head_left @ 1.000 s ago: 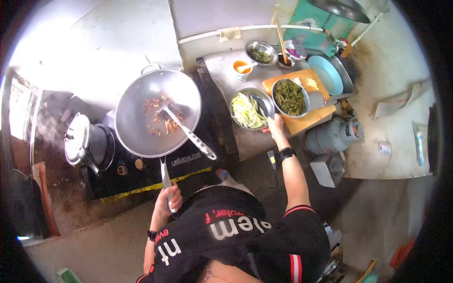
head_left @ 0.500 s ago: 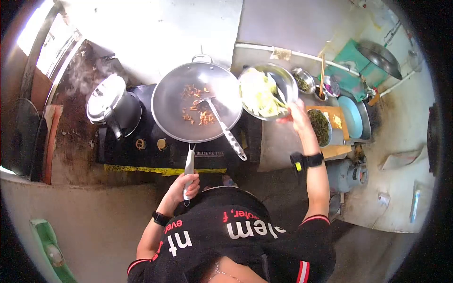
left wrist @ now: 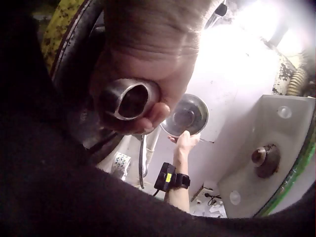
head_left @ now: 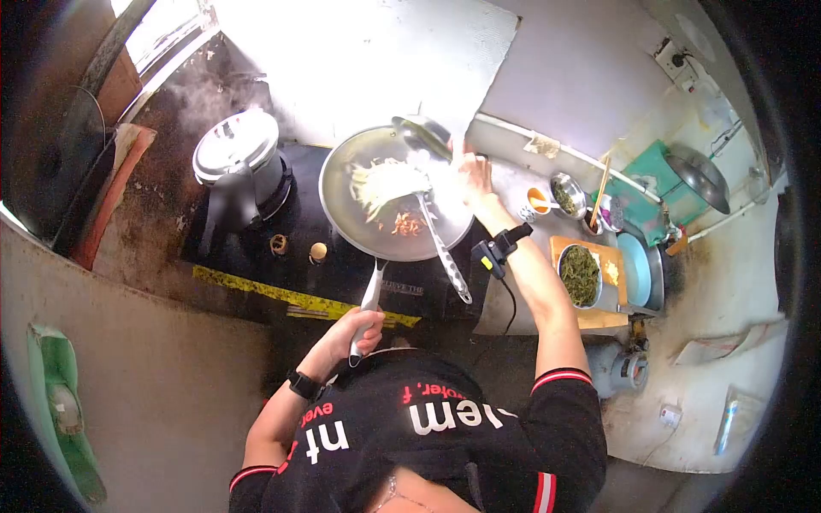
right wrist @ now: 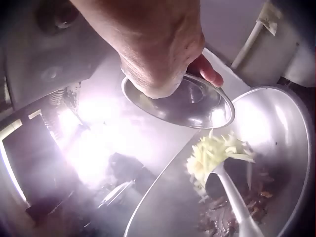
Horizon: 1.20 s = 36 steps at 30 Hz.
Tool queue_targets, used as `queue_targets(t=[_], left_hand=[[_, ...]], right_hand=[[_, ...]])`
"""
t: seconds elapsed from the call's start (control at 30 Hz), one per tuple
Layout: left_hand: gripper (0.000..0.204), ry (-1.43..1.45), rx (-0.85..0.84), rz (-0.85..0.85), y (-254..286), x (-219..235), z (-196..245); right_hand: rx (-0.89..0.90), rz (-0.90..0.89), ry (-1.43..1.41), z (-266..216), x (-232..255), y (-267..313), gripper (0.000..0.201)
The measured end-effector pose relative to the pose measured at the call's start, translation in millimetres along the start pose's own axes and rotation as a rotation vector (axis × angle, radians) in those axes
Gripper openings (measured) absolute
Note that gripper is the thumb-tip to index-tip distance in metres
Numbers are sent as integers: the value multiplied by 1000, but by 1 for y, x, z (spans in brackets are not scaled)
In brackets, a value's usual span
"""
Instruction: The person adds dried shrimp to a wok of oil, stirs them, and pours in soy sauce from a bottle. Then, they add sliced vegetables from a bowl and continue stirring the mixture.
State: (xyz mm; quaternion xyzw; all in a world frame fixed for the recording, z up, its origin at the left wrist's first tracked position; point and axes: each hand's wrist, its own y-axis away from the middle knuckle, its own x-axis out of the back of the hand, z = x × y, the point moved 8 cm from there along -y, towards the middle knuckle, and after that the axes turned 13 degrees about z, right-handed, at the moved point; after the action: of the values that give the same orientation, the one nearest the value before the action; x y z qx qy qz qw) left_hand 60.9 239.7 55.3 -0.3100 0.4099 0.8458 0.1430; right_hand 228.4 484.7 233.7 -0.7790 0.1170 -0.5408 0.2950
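Note:
My left hand grips the handle of a large steel wok; the hollow handle end pokes out of that fist in the left wrist view. Over the wok's far right side, my right hand holds a steel bowl by its rim, steeply tilted. Pale green vegetable shreds are heaped in the wok below the bowl. Browned pieces that look like meat lie nearer the handle. A perforated-handled spatula leans in the wok, its head partly under the shreds.
Left of the wok, a lidded pot steams on the black stove. On the right-hand counter stand a bowl of dark greens on a wooden board, an orange-rimmed cup, a small steel bowl and a blue basin.
My right hand has lifted the bowl of shreds off the counter, carried it left over the wok and tipped it, and the shreds are now in the wok. My left hand keeps its grip.

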Motion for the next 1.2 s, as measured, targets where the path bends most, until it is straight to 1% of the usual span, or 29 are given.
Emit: queue_targets(t=[0.03,0.07,0.1,0.17,0.2,0.23,0.3,0.37,0.43,0.5,0.53,0.57,0.63,0.7,0.77,0.8,0.83,0.87,0.9,0.97,1.0,1.03,1.07,1.1,1.13,1.17,1.2], left_hand=[[14,-6,-7,-4,-1,1,-1],[13,-13,-18,-10,-3,0,1],[13,-15,-23,-14,-3,-2,4],[12,-3,-12,9,0,-3,4],[12,-16,-2,4,0,-2,2],[11,9,1,-4,-1,-2,2],[10,10,23,-27,-2,-3,0],[9,44,10,-23,-3,-1,2],[9,30,57,-33,-3,0,-1],[10,59,39,-19,-4,3,0],[10,64,34,-24,-4,3,0],[10,50,56,-23,-4,2,-2],[10,28,47,7,-2,1,1],[9,-10,35,41,-2,0,3],[9,-38,38,8,-1,-1,3],[9,-1,55,-13,0,-3,4],[9,16,34,5,0,-1,5],[10,4,47,23,-1,2,3],[10,-9,66,38,-1,3,1],[11,-12,49,46,1,-4,7],[11,1,54,32,0,-4,6],[11,13,62,21,2,-3,4],[13,-1,42,20,1,-3,4],[13,6,35,26,2,-2,5],[12,-17,36,39,1,-1,5],[11,-42,38,53,1,-1,4],[12,-39,31,76,2,-2,5]], right_hand=[[15,11,11,-2,5,-1,58],[-100,4,-15,7,11,-2,50],[-97,9,-12,12,11,-6,50],[-240,218,22,50,16,2,31],[-361,259,-229,64,15,7,25],[-598,153,-487,82,12,20,23],[-750,72,-965,114,-3,46,23],[-862,192,-1036,112,28,75,24],[-984,173,-1164,136,27,114,25],[-1183,325,-1105,153,46,165,25],[-1235,399,-1073,162,48,194,25],[-1264,401,-1073,165,50,221,26],[-1389,546,-1019,178,46,275,27],[-1547,546,-950,197,31,320,30],[-1552,542,-909,211,22,341,32],[-1567,477,-890,219,23,349,31],[-1577,414,-869,224,25,351,30],[-1477,215,-357,218,55,336,31],[-1307,31,139,207,89,318,32],[-699,242,421,178,122,294,35],[-686,260,165,169,118,287,34],[-840,151,-276,149,101,269,34],[-984,15,-541,105,90,238,32],[-909,-100,-855,72,68,221,35],[-784,-247,-736,36,58,200,42],[-599,-410,-549,10,42,185,56],[-361,-317,-412,-15,41,168,70]])
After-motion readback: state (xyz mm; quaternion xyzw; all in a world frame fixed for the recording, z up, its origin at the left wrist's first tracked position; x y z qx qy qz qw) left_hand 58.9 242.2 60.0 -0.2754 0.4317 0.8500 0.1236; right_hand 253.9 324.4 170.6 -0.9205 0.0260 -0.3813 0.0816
